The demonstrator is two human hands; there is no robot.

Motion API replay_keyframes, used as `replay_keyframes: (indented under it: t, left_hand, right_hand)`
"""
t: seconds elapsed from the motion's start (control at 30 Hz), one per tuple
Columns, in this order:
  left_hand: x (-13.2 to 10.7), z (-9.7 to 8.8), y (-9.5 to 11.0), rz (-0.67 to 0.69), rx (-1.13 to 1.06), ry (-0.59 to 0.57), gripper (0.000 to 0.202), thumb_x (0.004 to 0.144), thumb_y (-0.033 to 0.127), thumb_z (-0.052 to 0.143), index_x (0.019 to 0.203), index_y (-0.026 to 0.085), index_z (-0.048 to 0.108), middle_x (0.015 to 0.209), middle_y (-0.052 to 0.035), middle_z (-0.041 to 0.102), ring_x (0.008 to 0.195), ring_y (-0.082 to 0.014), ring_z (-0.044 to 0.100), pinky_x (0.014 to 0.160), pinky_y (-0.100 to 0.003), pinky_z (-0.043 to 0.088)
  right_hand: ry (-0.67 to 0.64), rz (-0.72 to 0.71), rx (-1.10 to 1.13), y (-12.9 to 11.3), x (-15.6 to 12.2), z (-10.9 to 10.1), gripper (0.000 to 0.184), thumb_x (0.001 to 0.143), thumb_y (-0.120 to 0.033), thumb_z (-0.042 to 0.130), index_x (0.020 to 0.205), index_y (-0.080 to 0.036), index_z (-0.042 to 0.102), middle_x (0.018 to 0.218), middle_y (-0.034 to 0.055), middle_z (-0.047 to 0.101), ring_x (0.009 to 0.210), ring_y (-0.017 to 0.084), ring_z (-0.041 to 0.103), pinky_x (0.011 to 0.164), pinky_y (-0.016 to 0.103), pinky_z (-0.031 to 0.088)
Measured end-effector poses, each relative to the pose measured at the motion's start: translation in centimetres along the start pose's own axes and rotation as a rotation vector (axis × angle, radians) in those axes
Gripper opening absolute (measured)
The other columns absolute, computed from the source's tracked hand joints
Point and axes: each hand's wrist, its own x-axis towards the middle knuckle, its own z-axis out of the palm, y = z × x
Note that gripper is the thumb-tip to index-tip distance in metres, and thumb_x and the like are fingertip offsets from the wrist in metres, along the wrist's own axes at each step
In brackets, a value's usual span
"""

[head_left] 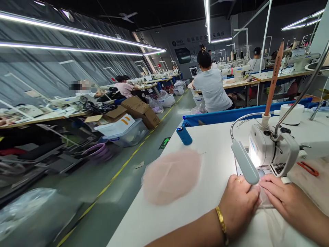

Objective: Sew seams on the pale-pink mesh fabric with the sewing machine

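Note:
A white sewing machine (262,145) stands at the right of the table, with a grey lamp (245,163) lit beside its needle area. Just in front of it, my left hand (238,200) is closed, thumb and fingers pinching a sheer pale fabric (263,199). My right hand (289,199) presses its fingers together on the same fabric from the other side. The needle and presser foot are mostly hidden by the lamp and machine head. Fabric hangs toward me below both hands. To the left, a sheer pink fabric piece (172,176) lies flat.
A blue thread cone (184,136) stands near the table's far left edge. Orange thread snips (308,168) lie right of the machine. A pencil (276,79) stands upright on the machine head. Beyond a blue cloth trough (216,117), a person (212,85) sits with their back turned.

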Motion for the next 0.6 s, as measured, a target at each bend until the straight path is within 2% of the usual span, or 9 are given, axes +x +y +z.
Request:
replay_keyframes:
  t: [0.13, 0.27, 0.37, 0.6]
  left_hand:
    - [0.2, 0.0, 0.1, -0.034, -0.002, -0.029, 0.026, 0.094, 0.029, 0.076, 0.115, 0.017, 0.069, 0.115, -0.0093, 0.074, 0.103, -0.0293, 0.068, 0.088, -0.049, 0.058]
    - [0.7, -0.1, 0.1, -0.048, 0.004, -0.021, 0.034, 0.090, 0.032, 0.082, 0.117, 0.016, 0.070, 0.119, -0.0098, 0.075, 0.103, -0.0306, 0.069, 0.087, -0.049, 0.059]
    - [1.0, 0.0, 0.2, -0.063, 0.018, -0.024, 0.033, 0.090, 0.035, 0.082, 0.116, 0.016, 0.071, 0.119, -0.0098, 0.075, 0.103, -0.0313, 0.069, 0.085, -0.049, 0.060]
    - [1.1, -0.1, 0.2, -0.088, 0.019, -0.092, 0.030, 0.097, 0.041, 0.075, 0.114, 0.018, 0.071, 0.119, -0.0117, 0.075, 0.109, -0.0335, 0.068, 0.090, -0.051, 0.057]
  right_hand:
    - [0.028, 0.014, -0.090, 0.7, -0.2, 0.5, 0.039, 0.107, -0.021, 0.036, 0.117, -0.025, 0.072, 0.122, 0.0132, 0.077, 0.078, 0.023, 0.077, 0.063, 0.035, 0.063]
    - [0.045, 0.030, -0.108, 1.4, -0.3, 0.9, 0.037, 0.104, -0.023, 0.042, 0.123, -0.027, 0.074, 0.118, 0.0117, 0.079, 0.096, 0.027, 0.079, 0.075, 0.038, 0.067]
    - [0.052, 0.057, -0.097, 1.5, -0.2, 1.0, 0.036, 0.105, -0.025, 0.042, 0.122, -0.027, 0.074, 0.120, 0.0115, 0.079, 0.105, 0.029, 0.078, 0.083, 0.041, 0.066]
    - [0.100, 0.055, -0.120, 1.3, 0.2, 1.3, 0.042, 0.105, -0.022, 0.037, 0.122, -0.027, 0.075, 0.124, 0.0109, 0.078, 0.104, 0.028, 0.078, 0.084, 0.041, 0.064]
